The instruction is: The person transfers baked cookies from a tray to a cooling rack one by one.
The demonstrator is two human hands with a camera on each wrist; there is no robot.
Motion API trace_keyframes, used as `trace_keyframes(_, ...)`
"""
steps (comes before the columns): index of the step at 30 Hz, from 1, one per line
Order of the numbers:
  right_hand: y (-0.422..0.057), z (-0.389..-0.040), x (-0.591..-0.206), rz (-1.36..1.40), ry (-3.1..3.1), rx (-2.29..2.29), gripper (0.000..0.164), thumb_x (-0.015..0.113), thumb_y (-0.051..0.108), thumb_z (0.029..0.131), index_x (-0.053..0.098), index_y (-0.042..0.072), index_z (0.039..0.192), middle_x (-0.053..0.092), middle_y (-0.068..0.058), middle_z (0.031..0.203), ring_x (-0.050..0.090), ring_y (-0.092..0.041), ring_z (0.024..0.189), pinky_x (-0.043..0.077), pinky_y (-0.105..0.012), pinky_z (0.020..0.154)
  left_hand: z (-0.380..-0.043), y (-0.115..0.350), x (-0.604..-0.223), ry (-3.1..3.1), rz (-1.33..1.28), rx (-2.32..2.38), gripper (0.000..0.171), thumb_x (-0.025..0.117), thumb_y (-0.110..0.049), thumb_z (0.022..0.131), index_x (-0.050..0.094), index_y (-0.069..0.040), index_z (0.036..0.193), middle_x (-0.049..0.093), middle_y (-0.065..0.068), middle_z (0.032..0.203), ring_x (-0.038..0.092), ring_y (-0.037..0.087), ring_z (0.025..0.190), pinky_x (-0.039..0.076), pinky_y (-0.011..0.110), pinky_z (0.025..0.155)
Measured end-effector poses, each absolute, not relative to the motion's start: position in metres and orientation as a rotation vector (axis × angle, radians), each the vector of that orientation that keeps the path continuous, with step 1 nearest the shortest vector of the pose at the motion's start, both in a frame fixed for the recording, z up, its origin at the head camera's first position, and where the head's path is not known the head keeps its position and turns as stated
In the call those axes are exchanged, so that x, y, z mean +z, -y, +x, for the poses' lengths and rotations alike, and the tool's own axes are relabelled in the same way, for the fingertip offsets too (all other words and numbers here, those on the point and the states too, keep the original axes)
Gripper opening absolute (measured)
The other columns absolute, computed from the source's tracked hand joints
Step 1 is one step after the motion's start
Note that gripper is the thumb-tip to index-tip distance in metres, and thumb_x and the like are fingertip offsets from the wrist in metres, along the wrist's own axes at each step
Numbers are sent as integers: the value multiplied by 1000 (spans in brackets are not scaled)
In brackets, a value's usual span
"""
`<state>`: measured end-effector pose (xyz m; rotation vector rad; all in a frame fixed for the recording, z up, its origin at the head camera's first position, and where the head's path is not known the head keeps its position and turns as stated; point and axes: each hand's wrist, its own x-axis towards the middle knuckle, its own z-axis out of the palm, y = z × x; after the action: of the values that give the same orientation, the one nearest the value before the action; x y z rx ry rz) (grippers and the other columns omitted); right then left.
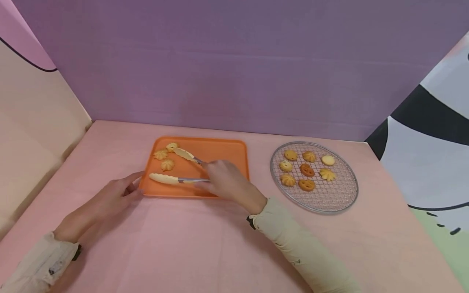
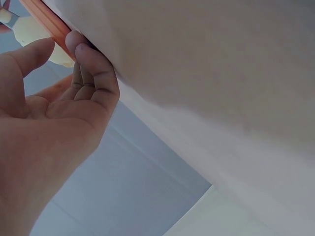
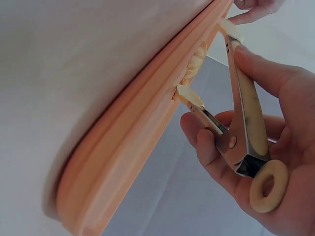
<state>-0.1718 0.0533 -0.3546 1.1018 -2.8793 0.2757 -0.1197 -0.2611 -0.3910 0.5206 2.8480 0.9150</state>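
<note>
Tongs, cream-tipped metal [image 3: 242,115], in your right hand [image 1: 229,179]; relaxed left hand [image 1: 113,195] touches rectangular orange tray [image 1: 221,149] bearing three golden cookies [image 1: 167,165]

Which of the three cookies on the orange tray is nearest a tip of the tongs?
The farthest cookie, beside the far rim of the tray: in the head view, the tongs meet its edge, with gaps to the other two.

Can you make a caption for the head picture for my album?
A right hand holds open tongs over cookies on an orange tray.
</note>
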Motion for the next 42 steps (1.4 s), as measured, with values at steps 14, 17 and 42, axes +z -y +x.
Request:
trace_keyframes(14,-47,-170,-356,1089,2870,201,35,74,37,90,73,6,106,64,1,74,53,-10,54,43,-23,49,-114,264,-392,-2873,506,908,56,63,-14,98,42,5,146,61,-2,83,52,12,73,44,25,67)
trace_keyframes(17,-48,-169,-357,1090,2856,191,34,74,38,91,73,7,105,65,1,74,53,-9,54,43,-23,48,-113,264,-392,-2880,518,911,56,64,-15,98,42,5,146,61,-2,83,52,11,73,44,25,67)
trace_keyframes(42,-86,-161,-357,1090,2705,244,47,74,31,91,65,11,133,70,-3,86,49,-9,56,43,-26,53,-118,262,-390,-2837,502,940,57,63,-15,98,41,3,147,60,-1,84,53,12,74,45,24,67)
